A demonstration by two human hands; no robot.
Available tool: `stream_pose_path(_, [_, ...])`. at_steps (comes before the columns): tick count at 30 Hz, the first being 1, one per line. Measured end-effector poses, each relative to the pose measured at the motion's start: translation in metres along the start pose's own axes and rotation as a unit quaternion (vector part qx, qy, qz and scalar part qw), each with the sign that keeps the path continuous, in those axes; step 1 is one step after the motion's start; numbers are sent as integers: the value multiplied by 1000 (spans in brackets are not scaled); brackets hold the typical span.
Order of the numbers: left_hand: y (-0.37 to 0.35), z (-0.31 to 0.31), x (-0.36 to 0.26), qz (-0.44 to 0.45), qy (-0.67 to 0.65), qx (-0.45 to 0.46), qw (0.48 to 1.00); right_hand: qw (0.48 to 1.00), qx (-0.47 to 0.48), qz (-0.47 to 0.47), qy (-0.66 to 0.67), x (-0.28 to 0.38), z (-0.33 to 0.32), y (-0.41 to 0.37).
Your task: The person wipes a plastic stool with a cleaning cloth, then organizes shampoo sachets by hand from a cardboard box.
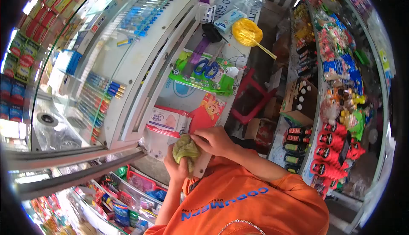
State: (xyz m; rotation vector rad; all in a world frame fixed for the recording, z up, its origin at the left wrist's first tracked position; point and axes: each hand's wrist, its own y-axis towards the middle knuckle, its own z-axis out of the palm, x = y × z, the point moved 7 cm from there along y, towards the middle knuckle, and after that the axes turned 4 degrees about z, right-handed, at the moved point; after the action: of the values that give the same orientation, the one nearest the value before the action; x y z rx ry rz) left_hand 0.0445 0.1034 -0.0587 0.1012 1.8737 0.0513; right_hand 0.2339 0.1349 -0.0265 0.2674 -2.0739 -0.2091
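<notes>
A person in an orange shirt [247, 196] holds a bunched green cloth [186, 149] in both hands at the near end of a shop counter [170, 97]. The left hand [175, 166] grips it from the near left, thumb pressed over the folds; the right hand [215, 142] is partly closed, its fingertips at the cloth's far right edge, though the hidden fingers' exact grip cannot be told. The cloth lies between the hands, nearest the left palm. It looks light, soft and fuzzy, likely to squash and flop rather than break, with little slip; the thick folds under the left thumb seem the surest hold, and the loose edge suits a light pinch. Just beyond lies a red-and-white packet of baby wipes [167, 121], with a red cartoon-printed sheet [209, 108] to its right. Farther along, blue-handled scissors [206, 68] rest on a green packet [200, 85]. At the far end sits a round yellow bundle [247, 32], a thin stick pointing from it toward the right.
</notes>
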Motion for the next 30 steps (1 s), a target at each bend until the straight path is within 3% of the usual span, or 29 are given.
stream_pose_path(13, [-1,-3,-14,-31,125,-107,986,970,169,-164,54,-15,-8,50])
stream_pose_path(17, [-8,-7,-19,-29,192,-153,969,953,238,-137,127,-26,-2,64])
stream_pose_path(19, [-7,-4,-22,-26,195,-140,970,944,294,-82,125,-33,2,67])
stream_pose_path(24, [-12,-4,-18,-36,217,-152,963,926,359,-50,111,-43,6,69])
stream_pose_path(27, [-12,-4,-20,-25,224,-165,960,916,368,-82,136,-44,7,66])
stream_pose_path(30, [-14,-7,-19,-42,235,-181,954,914,372,-37,158,-40,5,70])
